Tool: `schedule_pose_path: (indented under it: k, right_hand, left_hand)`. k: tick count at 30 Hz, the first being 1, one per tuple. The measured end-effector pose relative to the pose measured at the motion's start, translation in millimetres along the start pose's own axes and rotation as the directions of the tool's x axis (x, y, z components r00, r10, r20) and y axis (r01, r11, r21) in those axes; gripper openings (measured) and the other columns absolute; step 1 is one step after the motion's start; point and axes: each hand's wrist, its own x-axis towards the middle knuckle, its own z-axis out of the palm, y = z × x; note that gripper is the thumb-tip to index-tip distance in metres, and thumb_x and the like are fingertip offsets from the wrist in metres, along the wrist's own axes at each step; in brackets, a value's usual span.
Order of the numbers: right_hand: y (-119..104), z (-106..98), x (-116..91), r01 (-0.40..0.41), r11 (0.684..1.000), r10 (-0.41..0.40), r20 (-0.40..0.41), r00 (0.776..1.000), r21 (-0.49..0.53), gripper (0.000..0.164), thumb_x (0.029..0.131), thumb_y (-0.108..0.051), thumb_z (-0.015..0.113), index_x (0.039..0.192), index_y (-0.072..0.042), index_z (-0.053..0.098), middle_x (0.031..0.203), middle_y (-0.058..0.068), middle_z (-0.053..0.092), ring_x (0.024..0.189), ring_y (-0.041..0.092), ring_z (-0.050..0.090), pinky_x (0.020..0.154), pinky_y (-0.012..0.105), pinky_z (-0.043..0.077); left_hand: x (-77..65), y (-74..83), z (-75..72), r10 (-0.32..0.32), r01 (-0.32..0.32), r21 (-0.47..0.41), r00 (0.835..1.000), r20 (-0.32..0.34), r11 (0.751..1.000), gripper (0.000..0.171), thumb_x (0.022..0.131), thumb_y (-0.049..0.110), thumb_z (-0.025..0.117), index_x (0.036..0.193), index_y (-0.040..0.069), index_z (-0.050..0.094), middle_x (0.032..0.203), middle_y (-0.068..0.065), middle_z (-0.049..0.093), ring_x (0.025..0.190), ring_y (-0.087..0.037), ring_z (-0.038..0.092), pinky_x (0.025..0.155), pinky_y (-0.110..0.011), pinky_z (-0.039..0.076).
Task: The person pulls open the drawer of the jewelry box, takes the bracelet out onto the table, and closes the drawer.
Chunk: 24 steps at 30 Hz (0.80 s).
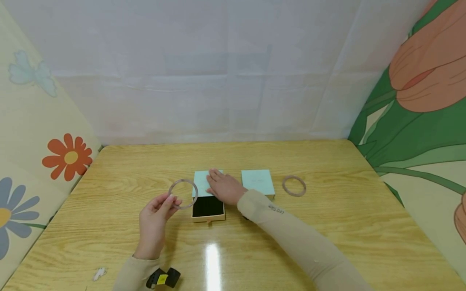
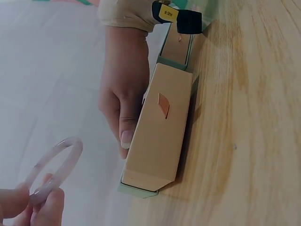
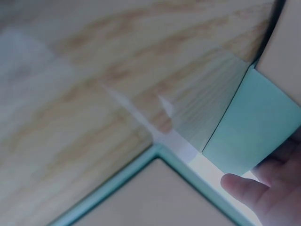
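Between thumb and fingers, my left hand [image 1: 154,222] pinches a pale translucent bangle [image 1: 183,180], raised just left of a drawer-style gift box [image 1: 201,182]. That box has a light teal sleeve and a drawer [image 1: 208,207] with a black lining, pulled out toward me. My right hand [image 1: 226,188] rests on top of the sleeve with its fingers extended. In the left wrist view the drawer's beige front [image 2: 157,136] shows a small orange pull tab [image 2: 163,104]. The right wrist view catches the sleeve's teal side [image 3: 249,122] beside my fingers.
A second teal box [image 1: 257,182], its drawer closed, stands to the right, partly behind my right sleeve. Beyond it another bangle [image 1: 294,186] lies on the wooden table [image 1: 327,238]. A small white scrap [image 1: 99,274] is near the front left. A white sheet hangs behind the table.
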Motion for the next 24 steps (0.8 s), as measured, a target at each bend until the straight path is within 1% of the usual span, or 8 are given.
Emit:
schedule_pose_path:
  k: [2, 7, 10, 14, 17, 24]
  right_hand:
    - [0.0, 0.0, -0.1, 0.000, 1.000, 0.000, -0.001, 1.000, 0.004, 0.056, 0.107, -0.038, 0.032, 0.151, -0.003, 0.032, 0.159, 0.015, 0.021, 0.146, 0.024, 0.018, 0.112, 0.044, 0.033]
    - [0.2, -0.3, -0.7, 0.002, 1.000, -0.002, -0.001, 1.000, 0.016, 0.056, 0.107, -0.037, 0.032, 0.151, -0.003, 0.032, 0.159, 0.015, 0.021, 0.146, 0.025, 0.018, 0.112, 0.044, 0.032]
    - [0.2, -0.8, -1.4, 0.004, 1.000, -0.004, 0.002, 1.000, 0.018, 0.056, 0.107, -0.037, 0.032, 0.151, -0.003, 0.031, 0.159, 0.015, 0.020, 0.146, 0.025, 0.018, 0.112, 0.044, 0.032]
    - [0.1, -1.0, -2.0, 0.006, 1.000, -0.006, -0.001, 1.000, 0.015, 0.056, 0.107, -0.037, 0.032, 0.151, -0.002, 0.031, 0.159, 0.015, 0.020, 0.146, 0.024, 0.018, 0.112, 0.044, 0.032]
    - [0.1, -0.8, -2.0, 0.006, 1.000, -0.006, -0.005, 1.000, 0.014, 0.056, 0.107, -0.037, 0.032, 0.151, -0.002, 0.032, 0.159, 0.015, 0.021, 0.146, 0.024, 0.019, 0.112, 0.043, 0.032]
    - [-0.3, -1.0, -2.2, 0.003, 1.000, -0.003, 0.000, 1.000, 0.020, 0.057, 0.107, -0.037, 0.032, 0.151, -0.002, 0.031, 0.159, 0.014, 0.020, 0.146, 0.024, 0.017, 0.112, 0.043, 0.031]
  left_hand:
    - [-0.2, -0.3, -0.6, -0.008, 0.008, -0.011, 1.000, -0.005, 1.000, 0.013, 0.098, 0.007, 0.056, 0.105, -0.005, 0.057, 0.086, -0.002, 0.069, 0.080, -0.009, 0.069, 0.078, -0.023, 0.056]
    - [-0.5, -1.7, -2.7, -0.021, 0.021, -0.046, 1.000, -0.003, 0.999, 0.013, 0.098, 0.007, 0.057, 0.104, -0.005, 0.057, 0.085, -0.002, 0.069, 0.079, -0.008, 0.069, 0.076, -0.021, 0.056]
    - [-0.1, -2.5, -4.7, -0.028, 0.028, -0.038, 1.000, -0.012, 0.999, 0.012, 0.099, 0.008, 0.055, 0.105, -0.003, 0.056, 0.085, 0.000, 0.069, 0.079, -0.008, 0.069, 0.077, -0.021, 0.056]
    - [1.6, -3.8, -7.3, -0.038, 0.038, -0.026, 0.999, -0.032, 0.999, 0.016, 0.100, 0.009, 0.054, 0.110, -0.004, 0.054, 0.087, 0.000, 0.069, 0.080, -0.007, 0.069, 0.078, -0.021, 0.055]
    - [2.8, -4.8, -8.3, -0.045, 0.044, -0.039, 0.998, -0.039, 0.998, 0.020, 0.100, 0.009, 0.054, 0.112, -0.007, 0.052, 0.088, -0.001, 0.069, 0.080, -0.007, 0.069, 0.078, -0.021, 0.055]
    - [3.0, -5.1, -9.2, -0.052, 0.049, -0.098, 0.998, -0.029, 0.994, 0.009, 0.099, 0.006, 0.055, 0.102, -0.001, 0.055, 0.084, 0.001, 0.069, 0.079, -0.007, 0.069, 0.075, -0.020, 0.055]
